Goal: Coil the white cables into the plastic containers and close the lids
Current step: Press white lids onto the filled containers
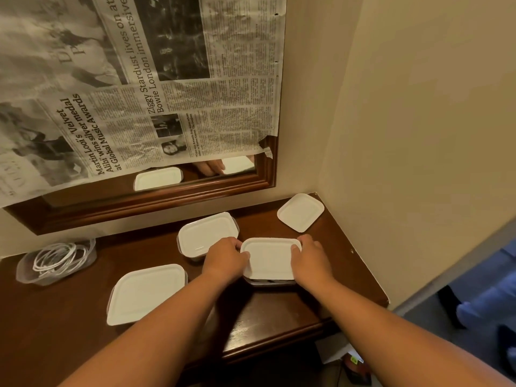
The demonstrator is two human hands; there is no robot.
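Observation:
A white lid [270, 258] lies on a clear plastic container [269, 282] in the middle of the dark wooden table [279, 325]. My left hand [226, 259] grips the lid's left edge, fingers curled over its far corner. My right hand [311, 256] grips the right edge, thumb on top. Two other containers with white lids on them stand near: one behind-left [208, 233], one front-left [146, 293]. At the far left an open clear container [55, 263] holds a coiled white cable [57, 258].
A loose white lid [301, 212] lies in the table's back right corner by the wall. A framed mirror [156, 202] partly covered with newspaper hangs behind the table. The table's front edge runs below my forearms; the floor lies to the right.

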